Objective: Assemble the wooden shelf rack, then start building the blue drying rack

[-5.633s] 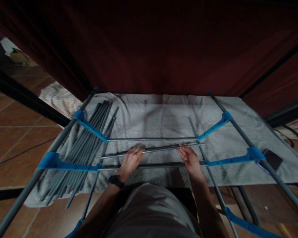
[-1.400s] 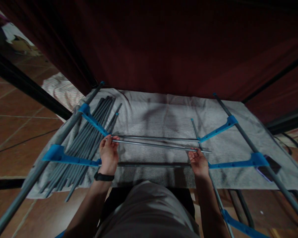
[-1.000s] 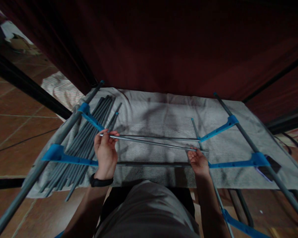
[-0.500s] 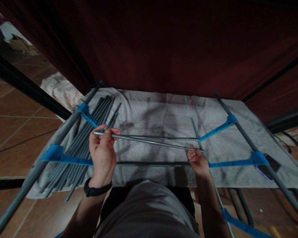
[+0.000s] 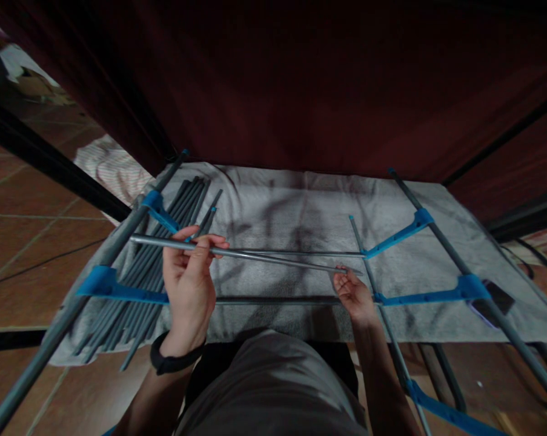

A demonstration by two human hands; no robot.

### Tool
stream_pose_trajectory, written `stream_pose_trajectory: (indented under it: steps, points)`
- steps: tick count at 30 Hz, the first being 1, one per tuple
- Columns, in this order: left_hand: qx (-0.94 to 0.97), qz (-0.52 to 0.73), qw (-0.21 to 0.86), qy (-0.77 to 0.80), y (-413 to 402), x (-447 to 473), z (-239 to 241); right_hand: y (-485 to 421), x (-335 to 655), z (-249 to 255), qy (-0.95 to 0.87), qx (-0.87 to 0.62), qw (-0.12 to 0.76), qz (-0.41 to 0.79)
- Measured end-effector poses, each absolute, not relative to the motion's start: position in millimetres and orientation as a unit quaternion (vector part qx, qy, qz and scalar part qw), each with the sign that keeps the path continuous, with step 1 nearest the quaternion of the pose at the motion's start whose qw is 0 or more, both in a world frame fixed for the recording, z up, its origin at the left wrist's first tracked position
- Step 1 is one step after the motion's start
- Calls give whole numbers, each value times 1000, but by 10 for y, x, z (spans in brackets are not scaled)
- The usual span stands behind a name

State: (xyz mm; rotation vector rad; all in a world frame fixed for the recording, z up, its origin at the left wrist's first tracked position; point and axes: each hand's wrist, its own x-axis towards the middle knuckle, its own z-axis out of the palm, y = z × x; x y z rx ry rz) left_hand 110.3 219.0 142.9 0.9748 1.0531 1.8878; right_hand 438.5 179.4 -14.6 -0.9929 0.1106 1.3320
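Note:
A thin grey metal tube (image 5: pixel 264 258) runs between my two hands, slanting slightly down to the right. My left hand (image 5: pixel 191 266) pinches it near its left end, which sticks out past the fingers. Around the right end of the tube, the fingers of my right hand (image 5: pixel 351 292) are closed. Behind and below the held tube, two crossbars span a frame of grey poles with blue plastic brackets; the nearer crossbar (image 5: pixel 277 301) passes just under my hands. Close to my right hand is a blue bracket (image 5: pixel 423 298) on the right pole (image 5: pixel 455 254).
Several loose grey tubes (image 5: pixel 139 284) lie in a pile at the left, under the left pole (image 5: pixel 114 248) and its bracket (image 5: pixel 103 283). A phone (image 5: pixel 498 303) rests by the right pole. Grey cloth (image 5: pixel 295 212) covers the table; a dark red curtain (image 5: pixel 300 91) hangs behind.
The held tube has shifted left, so more of it protrudes beyond my left hand. My right hand has moved a little left with its end.

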Motion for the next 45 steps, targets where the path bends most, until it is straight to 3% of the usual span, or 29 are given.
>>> stream_pose_trajectory:
  steps: [16,29,37,45]
  points:
    - [422,695,424,399,2060,1365,1444,1827,4002,-33,71,-417,647,635]
    - [424,699,426,387,2058,1354,1413,1762,3864,-13,31,-412,559,719]
    - [396,721,416,388,2063,1289,1507,1779,4000,-168,81,-440,635,630]
    - [394,723,408,394,2079,1239,1500,1768,3984,-311,16,-446,669,594]
